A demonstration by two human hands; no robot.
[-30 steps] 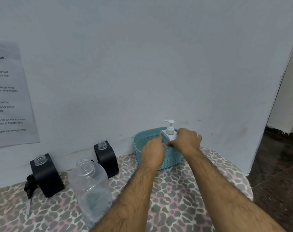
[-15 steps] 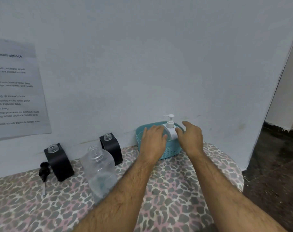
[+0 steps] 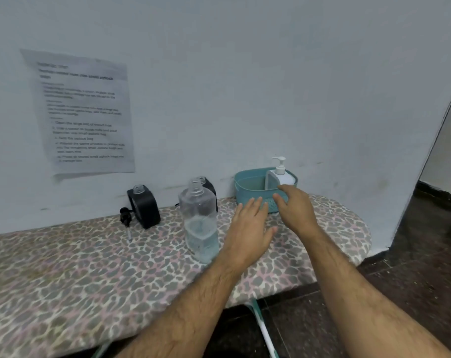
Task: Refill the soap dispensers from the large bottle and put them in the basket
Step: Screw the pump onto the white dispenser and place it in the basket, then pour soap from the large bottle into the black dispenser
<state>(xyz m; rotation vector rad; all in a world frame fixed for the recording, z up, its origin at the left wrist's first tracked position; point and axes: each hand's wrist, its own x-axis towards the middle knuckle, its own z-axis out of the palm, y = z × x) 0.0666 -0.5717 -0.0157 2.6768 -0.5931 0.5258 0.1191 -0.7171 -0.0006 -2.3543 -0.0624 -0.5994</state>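
White soap dispenser point(image 3: 280, 178) stands upright in the teal basket point(image 3: 247, 186) at the table's point(image 3: 90, 267) far right corner. Both hands hover before the basket holding nothing: left hand point(image 3: 249, 228) fingers straight and spread, right hand point(image 3: 295, 206) fingers relaxed, loosely apart.

light: dim, even, bluish | shadows: soft | blur: motion-smeared wall notice point(image 3: 81, 117) | edges: wide-angle bowing
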